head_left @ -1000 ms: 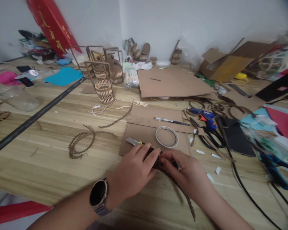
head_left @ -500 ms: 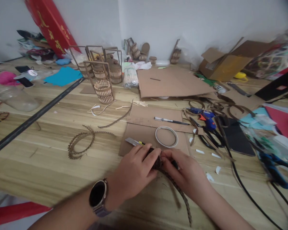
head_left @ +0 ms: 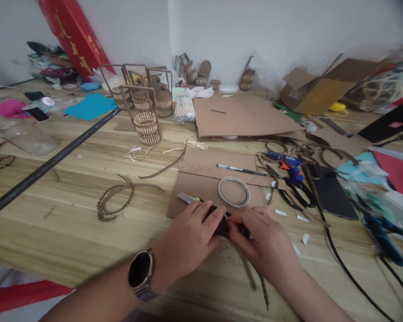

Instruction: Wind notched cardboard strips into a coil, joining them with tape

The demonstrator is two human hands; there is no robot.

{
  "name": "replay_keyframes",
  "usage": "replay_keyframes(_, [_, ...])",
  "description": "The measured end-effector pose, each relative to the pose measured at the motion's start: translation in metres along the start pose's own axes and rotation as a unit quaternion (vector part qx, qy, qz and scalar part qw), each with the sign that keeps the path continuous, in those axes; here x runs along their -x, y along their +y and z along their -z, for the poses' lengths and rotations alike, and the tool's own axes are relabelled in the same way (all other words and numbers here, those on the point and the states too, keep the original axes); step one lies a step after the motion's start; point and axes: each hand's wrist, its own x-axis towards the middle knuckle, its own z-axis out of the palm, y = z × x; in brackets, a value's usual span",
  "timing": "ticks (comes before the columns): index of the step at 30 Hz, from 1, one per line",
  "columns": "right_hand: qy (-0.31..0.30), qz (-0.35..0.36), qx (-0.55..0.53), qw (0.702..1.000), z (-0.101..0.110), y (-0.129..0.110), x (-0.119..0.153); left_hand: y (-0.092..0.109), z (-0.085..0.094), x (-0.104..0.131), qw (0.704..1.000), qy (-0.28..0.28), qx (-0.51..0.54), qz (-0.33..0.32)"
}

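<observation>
My left hand (head_left: pixel 188 241), with a watch on its wrist, is curled over a dark brown notched strip (head_left: pixel 223 229) that looks wound into a small coil. The fingers of my right hand (head_left: pixel 267 241) pinch this strip at the coil's right side. From under my right palm the strip's loose tail (head_left: pixel 263 290) hangs down toward the table's near side. Most of the coil is hidden by my fingers. Just beyond my left fingers lies a utility knife (head_left: pixel 186 197) on cardboard (head_left: pixel 195 181), beside a white ring (head_left: pixel 219 190).
Another notched strip (head_left: pixel 102 201) lies looped to the left. Small baskets with tall handles (head_left: pixel 147 129) stand at the back. A pen (head_left: pixel 238 169), scissors (head_left: pixel 305 194), a blue glue gun (head_left: pixel 293 167) and a phone (head_left: pixel 336 192) lie to the right. A black cable (head_left: pixel 339 259) crosses the right side.
My right hand has turned and closed over more of the strip, so less of its tail shows. My left hand stays over the coil. The view has shifted slightly.
</observation>
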Motion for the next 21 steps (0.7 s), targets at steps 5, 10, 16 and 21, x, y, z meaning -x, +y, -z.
replay_keyframes(5, [-0.017,-0.027,-0.016,0.999,0.006,0.004,-0.003,-0.001,0.001,-0.002,0.997,0.01,0.071,0.04])
replay_keyframes(10, [-0.001,-0.101,0.0,0.995,0.025,0.025,-0.01,0.0,0.005,-0.002,0.99,-0.024,0.124,0.061])
replay_keyframes(16, [0.02,-0.154,0.124,0.98,0.06,0.077,-0.002,0.0,0.007,0.0,0.985,-0.02,0.156,0.069])
replay_keyframes(21, [0.076,-0.229,0.162,0.957,0.074,0.098,0.008,-0.001,0.008,-0.001,0.986,-0.016,0.158,0.059])
